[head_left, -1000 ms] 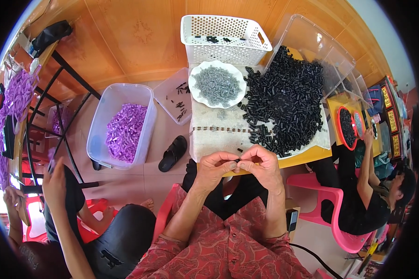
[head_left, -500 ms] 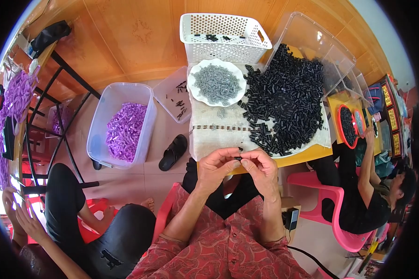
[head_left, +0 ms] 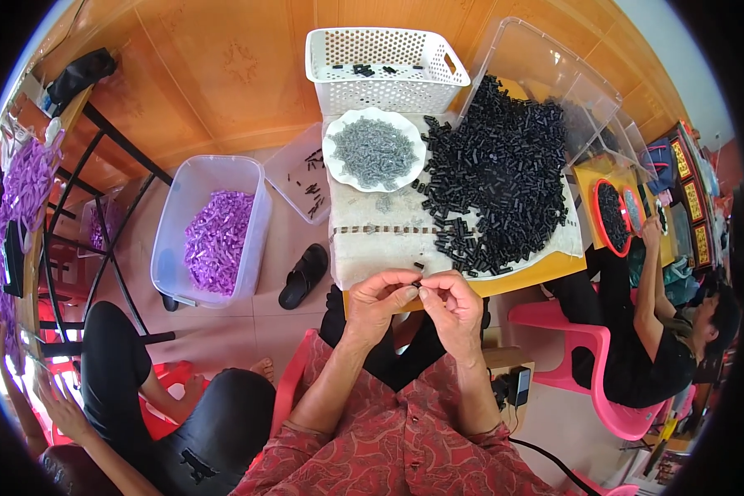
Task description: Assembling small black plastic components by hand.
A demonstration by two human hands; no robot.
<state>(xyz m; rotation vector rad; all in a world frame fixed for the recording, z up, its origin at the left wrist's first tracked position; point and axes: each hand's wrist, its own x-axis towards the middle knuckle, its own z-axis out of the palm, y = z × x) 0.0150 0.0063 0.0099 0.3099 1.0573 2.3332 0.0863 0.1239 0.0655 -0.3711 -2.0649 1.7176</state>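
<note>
My left hand and my right hand meet at the near edge of the table, both closed in a pinch. Between their fingertips is a small black plastic piece, mostly hidden by the fingers. Just beyond them, a loose black piece lies on the pale cloth. A large heap of short black tube-like pieces covers the right side of the cloth. Farther left, a white scalloped plate holds many small clear grey pieces.
A white perforated basket stands behind the plate, a clear bin behind the heap. On the floor at left are a tub of purple pieces and a black sandal. People sit on both sides, one on a pink chair.
The view has shifted slightly, moving the table a little left in the picture. My hands stay together, and the pinched piece is now more covered by the fingers.
</note>
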